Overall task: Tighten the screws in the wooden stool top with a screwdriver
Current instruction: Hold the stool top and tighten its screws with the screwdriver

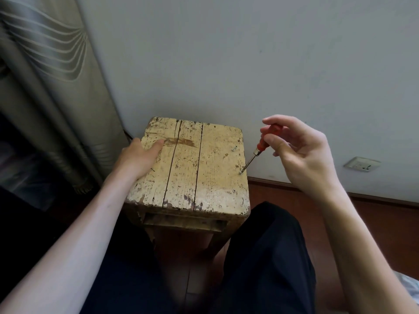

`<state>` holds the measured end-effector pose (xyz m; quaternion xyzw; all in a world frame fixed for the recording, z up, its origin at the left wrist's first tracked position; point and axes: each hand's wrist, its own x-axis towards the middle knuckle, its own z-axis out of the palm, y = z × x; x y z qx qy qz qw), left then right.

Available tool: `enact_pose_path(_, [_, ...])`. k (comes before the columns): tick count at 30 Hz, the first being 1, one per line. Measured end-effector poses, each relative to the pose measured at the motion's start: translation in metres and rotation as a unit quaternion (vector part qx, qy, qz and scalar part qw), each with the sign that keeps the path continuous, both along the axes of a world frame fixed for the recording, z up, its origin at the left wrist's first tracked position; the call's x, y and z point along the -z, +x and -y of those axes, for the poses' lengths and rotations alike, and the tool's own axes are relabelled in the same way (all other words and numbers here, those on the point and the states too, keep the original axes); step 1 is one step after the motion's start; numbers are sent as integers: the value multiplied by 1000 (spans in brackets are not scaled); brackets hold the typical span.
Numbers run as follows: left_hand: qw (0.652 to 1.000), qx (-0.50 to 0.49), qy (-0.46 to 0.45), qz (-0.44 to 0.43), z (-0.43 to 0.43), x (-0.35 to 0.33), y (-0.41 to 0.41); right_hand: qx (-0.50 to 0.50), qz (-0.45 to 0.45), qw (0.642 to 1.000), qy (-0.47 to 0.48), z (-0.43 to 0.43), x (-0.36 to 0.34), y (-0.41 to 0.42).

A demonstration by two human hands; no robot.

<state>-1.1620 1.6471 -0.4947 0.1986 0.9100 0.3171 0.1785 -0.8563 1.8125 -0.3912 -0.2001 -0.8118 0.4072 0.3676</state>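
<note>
- Your left hand [138, 158] lies flat and spread on the far left part of the wooden stool top [190, 168], thumb stretched over the planks, palm pressing on the edge; it grips nothing.
- Your right hand [301, 155] pinches the orange handle of the screwdriver [257, 150] between thumb and fingertips, the rest of the fingers loosely curled above it.
- The screwdriver slants down and to the left from that hand; its tip sits on a screw [240, 172] near the stool top's right edge, just below and left of your right fingers.
- A second screw [234, 148] stands partly out of the wood, farther from you along the same edge, between your two hands but much nearer the right one.
- A third screw head [234, 191] sits nearly flush, closer to you than the screwdriver tip.
- The stool stands on the floor between your knees, against the wall, with a curtain [45, 87] beyond your left hand.
- A wall socket [362, 164] sits low on the wall, to the right of your right hand.
</note>
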Motion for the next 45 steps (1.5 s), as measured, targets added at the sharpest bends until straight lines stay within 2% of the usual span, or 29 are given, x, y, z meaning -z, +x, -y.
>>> enact_pose_path(8, [1000, -1, -4, -4, -1, 0, 2, 190, -53, 980, 15, 28, 13, -9])
enact_pose_path(11, [1000, -3, -6, -6, -1, -1, 3, 224, -55, 972, 36, 35, 16, -13])
enact_pose_path(14, [1000, -5, -4, -4, 0, -2, 4, 214, -26, 974, 74, 31, 13, -10])
enact_pose_path(17, [1000, -2, -6, -2, 1, -1, 3, 162, 44, 982, 87, 20, 9, 2])
enact_pose_path(22, [1000, 0, -8, -4, 1, 0, 3, 10, 92, 995, 32, -1, -4, 20])
enact_pose_path(26, [1000, 2, -11, -10, 1, 2, 2, -38, 99, 994, 16, -2, -11, 19])
enact_pose_path(31, [1000, 1, -13, -11, 0, 4, -1, -10, 70, 997, 40, 1, -9, 10])
enact_pose_path(36, [1000, 4, -8, -11, 0, 6, -3, 67, 34, 996, 47, 9, -4, 5])
enact_pose_path(42, [1000, 4, -7, -9, 0, 5, -3, 208, 25, 973, 98, 29, 9, -1])
enact_pose_path(45, [1000, 3, -11, -11, 0, 4, -2, 212, 40, 967, 138, 32, 7, -1])
